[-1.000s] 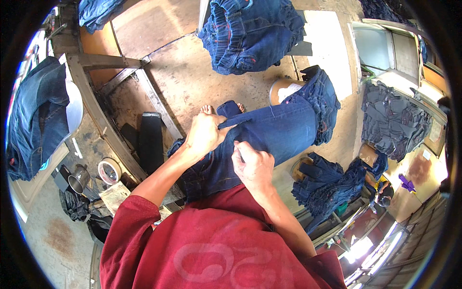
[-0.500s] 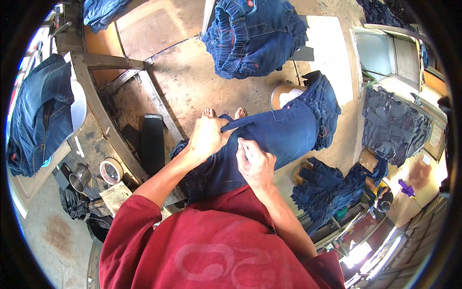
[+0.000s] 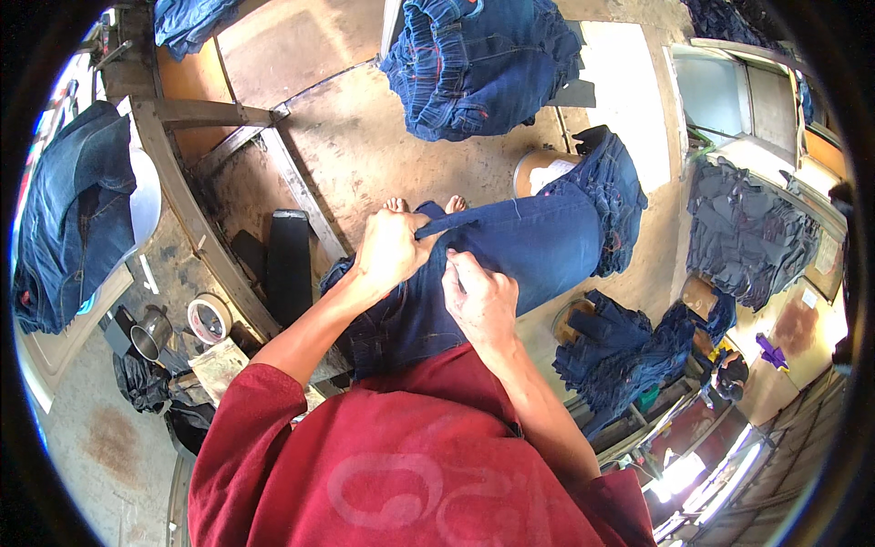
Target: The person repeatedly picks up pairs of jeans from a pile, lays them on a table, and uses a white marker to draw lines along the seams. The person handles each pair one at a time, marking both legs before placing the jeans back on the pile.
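Note:
Dark blue denim jeans (image 3: 547, 242) are spread across in front of me, drawn over a support whose shape the cloth hides. My left hand (image 3: 390, 248) is closed on a raised fold of the denim at the near-left part. Just to its right, my right hand (image 3: 481, 299) is closed in a pinch, with its fingertips at the denim close to that fold. What the right fingers hold, if anything, is too small to make out. More denim lies gathered at the right end of the jeans.
A pile of blue jeans (image 3: 478, 68) stands ahead. Another denim pile (image 3: 606, 356) is at right, and grey garments (image 3: 747, 228) lie beyond. At left are folded jeans (image 3: 73, 219), a tape roll (image 3: 210, 319), a metal cup (image 3: 150, 335) and a wooden frame (image 3: 305, 187).
My right hand has shifted slightly up and left, nearer the fold. My left hand keeps its grip on the denim. The view has moved a little.

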`<state>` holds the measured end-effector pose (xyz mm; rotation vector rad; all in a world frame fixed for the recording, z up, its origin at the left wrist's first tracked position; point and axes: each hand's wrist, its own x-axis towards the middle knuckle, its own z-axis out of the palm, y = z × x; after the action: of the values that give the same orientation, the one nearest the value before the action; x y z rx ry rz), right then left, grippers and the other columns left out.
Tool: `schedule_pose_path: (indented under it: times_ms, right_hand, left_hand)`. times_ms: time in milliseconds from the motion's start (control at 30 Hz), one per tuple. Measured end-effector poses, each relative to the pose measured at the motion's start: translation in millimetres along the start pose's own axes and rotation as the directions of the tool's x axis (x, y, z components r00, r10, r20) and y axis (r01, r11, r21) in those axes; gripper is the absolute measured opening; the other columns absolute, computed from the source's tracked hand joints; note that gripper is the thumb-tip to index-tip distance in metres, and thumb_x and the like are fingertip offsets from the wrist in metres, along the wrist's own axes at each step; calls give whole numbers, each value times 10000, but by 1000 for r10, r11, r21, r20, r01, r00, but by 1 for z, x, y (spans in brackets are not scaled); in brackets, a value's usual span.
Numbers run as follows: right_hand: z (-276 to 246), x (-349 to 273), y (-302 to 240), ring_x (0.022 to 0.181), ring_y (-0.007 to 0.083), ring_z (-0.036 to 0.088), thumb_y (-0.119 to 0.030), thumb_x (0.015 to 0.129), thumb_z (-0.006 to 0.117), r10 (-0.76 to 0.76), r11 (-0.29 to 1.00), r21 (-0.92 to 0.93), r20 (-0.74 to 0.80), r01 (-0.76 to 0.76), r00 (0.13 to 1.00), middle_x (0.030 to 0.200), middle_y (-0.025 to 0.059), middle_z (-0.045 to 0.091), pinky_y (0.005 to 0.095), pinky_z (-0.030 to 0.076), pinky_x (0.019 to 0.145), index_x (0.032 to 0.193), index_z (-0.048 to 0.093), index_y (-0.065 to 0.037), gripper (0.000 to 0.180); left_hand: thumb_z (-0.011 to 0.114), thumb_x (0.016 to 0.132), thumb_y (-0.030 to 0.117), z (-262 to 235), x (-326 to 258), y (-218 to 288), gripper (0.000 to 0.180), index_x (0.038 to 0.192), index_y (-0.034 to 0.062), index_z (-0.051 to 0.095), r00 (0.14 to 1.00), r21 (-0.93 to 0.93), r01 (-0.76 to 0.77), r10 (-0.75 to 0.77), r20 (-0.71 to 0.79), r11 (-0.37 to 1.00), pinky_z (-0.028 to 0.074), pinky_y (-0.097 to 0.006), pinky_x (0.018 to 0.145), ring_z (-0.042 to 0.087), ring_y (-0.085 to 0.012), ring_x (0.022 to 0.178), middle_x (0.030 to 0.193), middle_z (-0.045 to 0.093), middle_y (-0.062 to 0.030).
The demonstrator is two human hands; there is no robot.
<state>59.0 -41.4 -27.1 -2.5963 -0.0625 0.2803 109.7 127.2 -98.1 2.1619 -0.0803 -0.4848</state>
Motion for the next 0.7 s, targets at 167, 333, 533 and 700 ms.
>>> schedule_pose_path:
  times_ms: [167, 333, 533, 700]
  right_hand:
    - [-15, -9, 6, 701, 285, 800, -53, 942, 764, 66, 998, -18, 155, -64, 986, 817, 179, 779, 378, 611, 596, 1082, 768, -63, 140]
    - [-5, -24, 4, 687, 249, 801, -14, 921, 774, 7, 978, 206, -152, 25, 988, 834, 167, 789, 350, 606, 607, 1093, 774, -55, 177]
    - [0, -27, 2, 592, 302, 739, -79, 923, 780, 21, 999, -29, 52, -19, 998, 720, 147, 742, 407, 578, 553, 1022, 765, -85, 100]
    - [-2, -22, 2, 542, 316, 704, -117, 945, 745, 42, 998, 52, 19, -42, 999, 647, 113, 696, 427, 552, 498, 1027, 740, -118, 82]
  left_hand:
    - [869, 897, 177, -1, 1, -1, 183, 989, 21, 844, 1000, -12, 21, -21, 18, 1000, 593, -387, 671, 762, -375, 695, 806, 698, -277]
    - [855, 915, 171, 1, 7, -3, 171, 1000, 23, 837, 999, -102, 42, -43, -2, 994, 590, -393, 699, 787, -350, 747, 870, 718, -273]
    - [851, 917, 164, 2, 8, -1, 189, 1016, 5, 830, 996, -40, 92, -92, 7, 995, 585, -425, 687, 786, -378, 749, 870, 739, -284]
    - [843, 917, 159, 3, 9, -1, 185, 1003, -2, 821, 998, -21, 47, -48, -46, 999, 584, -441, 701, 777, -399, 752, 835, 729, -284]
